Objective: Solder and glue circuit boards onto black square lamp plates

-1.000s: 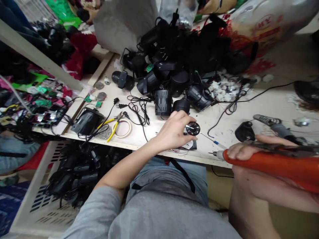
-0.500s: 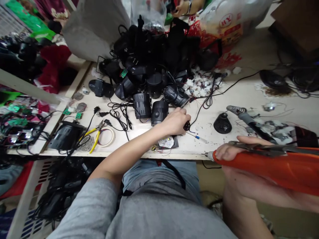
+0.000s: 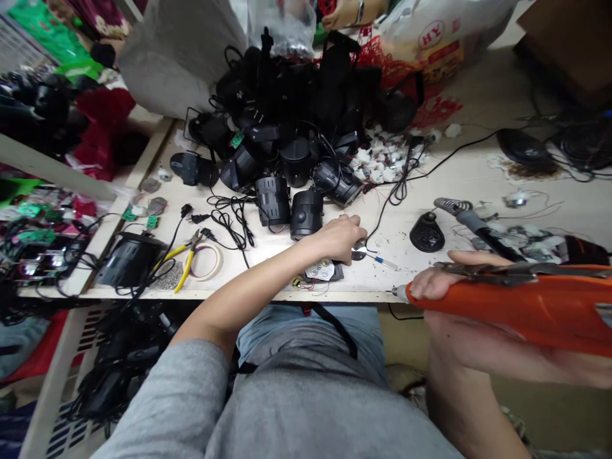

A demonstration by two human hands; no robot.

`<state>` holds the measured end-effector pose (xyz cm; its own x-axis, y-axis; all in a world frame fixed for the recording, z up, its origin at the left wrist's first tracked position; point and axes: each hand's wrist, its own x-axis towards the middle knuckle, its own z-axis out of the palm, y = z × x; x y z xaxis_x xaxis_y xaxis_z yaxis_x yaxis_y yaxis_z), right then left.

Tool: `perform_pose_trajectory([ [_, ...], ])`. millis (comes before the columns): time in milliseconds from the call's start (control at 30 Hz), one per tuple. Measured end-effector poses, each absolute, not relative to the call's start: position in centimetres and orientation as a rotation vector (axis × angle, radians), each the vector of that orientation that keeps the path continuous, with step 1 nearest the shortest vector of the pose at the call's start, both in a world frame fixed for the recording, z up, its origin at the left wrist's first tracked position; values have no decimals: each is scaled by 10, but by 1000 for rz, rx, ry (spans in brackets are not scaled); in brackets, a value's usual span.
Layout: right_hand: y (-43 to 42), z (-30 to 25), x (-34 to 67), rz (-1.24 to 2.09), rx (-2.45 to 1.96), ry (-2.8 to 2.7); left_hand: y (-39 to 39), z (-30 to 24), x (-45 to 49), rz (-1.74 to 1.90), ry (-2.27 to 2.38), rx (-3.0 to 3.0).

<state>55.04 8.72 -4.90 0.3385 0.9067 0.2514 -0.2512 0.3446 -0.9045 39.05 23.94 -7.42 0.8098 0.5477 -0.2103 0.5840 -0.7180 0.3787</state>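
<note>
Watching through the head camera. Left forearm rises from lower left to frame centre; left hand [image 3: 340, 238] palm down, fingers curled over a small dark part [image 3: 358, 254]. Whether they pinch it or merely touch, I cannot tell. Right hand [image 3: 433, 282], right of centre, wraps firmly round an orange driver [image 3: 507, 309], held level, bit pointing left near the table's front edge.

Surface: pale table [image 3: 373, 280], specked with debris right of the left hand. LED board [image 3: 321, 271] just below that hand; pliers [image 3: 188, 260] and tape roll [image 3: 216, 262] left of centre. Dark lamps [image 3: 306, 95] heaped upper centre.

Room: I note a slotted crate [image 3: 55, 398] lower left, a printed plastic bag [image 3: 444, 35] upper right.
</note>
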Motion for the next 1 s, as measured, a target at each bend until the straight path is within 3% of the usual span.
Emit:
perform_pose_trajectory([
  [267, 121, -52, 539, 822, -814, -929, 210, -34, 335, 421, 865, 2498],
  [467, 137, -63, 525, 751, -843, -902, 163, -38, 329, -25, 976, 2812],
  [633, 129, -55, 516, 855, -830, -928, 155, -33, 318, -84, 1094, 2723],
  [867, 126, -47, 524, 847, -853, -930, 147, -68, 281, 909, 931, 1993],
  [1000, 128, -47, 516, 847, -833, -905, 146, -108, 296, 1141, 970, 1965],
])
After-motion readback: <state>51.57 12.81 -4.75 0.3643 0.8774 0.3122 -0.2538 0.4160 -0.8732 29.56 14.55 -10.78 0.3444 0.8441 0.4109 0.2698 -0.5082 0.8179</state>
